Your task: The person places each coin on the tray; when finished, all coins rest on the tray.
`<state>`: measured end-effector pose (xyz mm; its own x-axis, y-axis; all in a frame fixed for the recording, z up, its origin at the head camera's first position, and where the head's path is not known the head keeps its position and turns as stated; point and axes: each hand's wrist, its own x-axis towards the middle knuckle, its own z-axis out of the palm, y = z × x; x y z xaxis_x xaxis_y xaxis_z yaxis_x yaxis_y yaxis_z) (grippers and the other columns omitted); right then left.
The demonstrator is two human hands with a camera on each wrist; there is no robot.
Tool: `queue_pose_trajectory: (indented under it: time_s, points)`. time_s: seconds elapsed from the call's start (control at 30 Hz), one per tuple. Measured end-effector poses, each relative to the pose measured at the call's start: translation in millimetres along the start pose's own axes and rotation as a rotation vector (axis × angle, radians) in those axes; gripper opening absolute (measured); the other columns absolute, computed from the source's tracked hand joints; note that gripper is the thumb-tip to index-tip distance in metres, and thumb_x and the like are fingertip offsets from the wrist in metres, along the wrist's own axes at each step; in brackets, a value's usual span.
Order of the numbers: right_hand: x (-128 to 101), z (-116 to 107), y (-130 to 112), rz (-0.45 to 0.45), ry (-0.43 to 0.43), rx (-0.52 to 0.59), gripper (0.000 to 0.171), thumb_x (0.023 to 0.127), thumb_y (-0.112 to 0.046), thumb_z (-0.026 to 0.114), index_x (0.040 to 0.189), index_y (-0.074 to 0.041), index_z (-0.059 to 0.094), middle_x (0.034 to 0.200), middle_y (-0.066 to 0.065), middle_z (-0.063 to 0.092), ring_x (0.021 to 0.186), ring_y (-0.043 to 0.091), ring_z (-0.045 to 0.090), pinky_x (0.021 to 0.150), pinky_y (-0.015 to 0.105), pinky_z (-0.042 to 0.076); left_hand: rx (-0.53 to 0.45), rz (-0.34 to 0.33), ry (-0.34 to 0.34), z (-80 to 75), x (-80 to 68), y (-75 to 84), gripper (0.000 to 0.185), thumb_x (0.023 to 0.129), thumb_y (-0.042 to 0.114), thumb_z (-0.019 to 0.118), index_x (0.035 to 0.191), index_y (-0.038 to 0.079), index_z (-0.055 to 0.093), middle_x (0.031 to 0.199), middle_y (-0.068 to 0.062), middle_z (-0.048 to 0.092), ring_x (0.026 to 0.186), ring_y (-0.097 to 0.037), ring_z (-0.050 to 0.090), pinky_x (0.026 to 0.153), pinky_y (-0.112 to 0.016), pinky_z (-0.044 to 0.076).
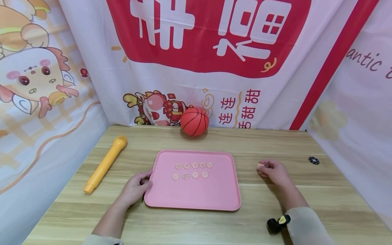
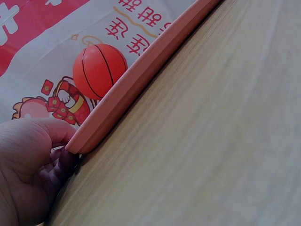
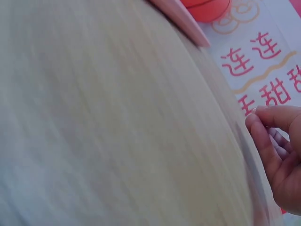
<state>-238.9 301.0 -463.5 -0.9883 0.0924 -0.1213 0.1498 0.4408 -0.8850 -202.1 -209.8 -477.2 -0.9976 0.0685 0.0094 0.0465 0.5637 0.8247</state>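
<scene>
A pink tray [image 1: 196, 195] lies flat on the wooden table [image 1: 306, 143], its long axis running left to right across the person's front, its short sides facing the two hands. The corners are rounded and the rim is low.

The left hand [image 1: 134, 189] grips the tray at its near left corner. The left wrist view shows the thumb lying over the rim and the fingers [image 2: 61, 165] curled beneath the edge. The tray [image 2: 141, 80] is seen edge-on there, running away toward the backdrop.

On the tray floor lie nine small round pale discs [image 1: 195, 165] in two rows parallel to the long axis: five in the far row, four in the near row. All sit in the far half of the tray, left of centre.

The right hand [image 1: 274, 171] rests on the table to the right of the tray, well apart from it. Its fingers are curled and pinch a small pale object [image 1: 260, 166] at the fingertips. The right wrist view is blurred and shows only curled fingers [image 3: 263, 136].

An orange ball [image 1: 194, 121] sits at the far table edge against the printed backdrop [image 1: 275, 85]. A yellow toy microphone [image 1: 105, 164] lies left of the tray, long axis diagonal, head pointing away from the person. A small black disc [image 1: 313, 160] lies at the far right.
</scene>
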Motion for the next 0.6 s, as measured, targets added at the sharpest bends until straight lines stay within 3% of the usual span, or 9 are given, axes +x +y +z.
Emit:
queue_pose_trajectory:
  time_s: [0.27, 0.6]
  points:
    - [-5, 14, -17, -0.004, -0.065, 0.046, 0.05, 0.093, -0.016, 0.066, 0.136, 0.005, 0.05, 0.108, 0.01, 0.064, 0.086, 0.004, 0.063, 0.079, 0.021, 0.055, 0.005, 0.004, 0.003, 0.1, 0.4, -0.5, 0.047, 0.091, 0.008, 0.064, 0.136, -0.003, 0.055, 0.108, -0.015, 0.06, 0.089, -0.012, 0.054, 0.076, -0.02, 0.046]
    - [-9, 49, -39, -0.121, -0.139, 0.184, 0.053, 0.088, -0.004, 0.066, 0.134, 0.013, 0.047, 0.102, 0.006, 0.064, 0.085, 0.002, 0.061, 0.078, 0.018, 0.053, -0.002, 0.0, 0.0, 0.0, 0.2, 0.3, 0.047, 0.091, 0.008, 0.064, 0.135, -0.004, 0.055, 0.107, -0.015, 0.06, 0.089, -0.012, 0.053, 0.075, -0.02, 0.046]
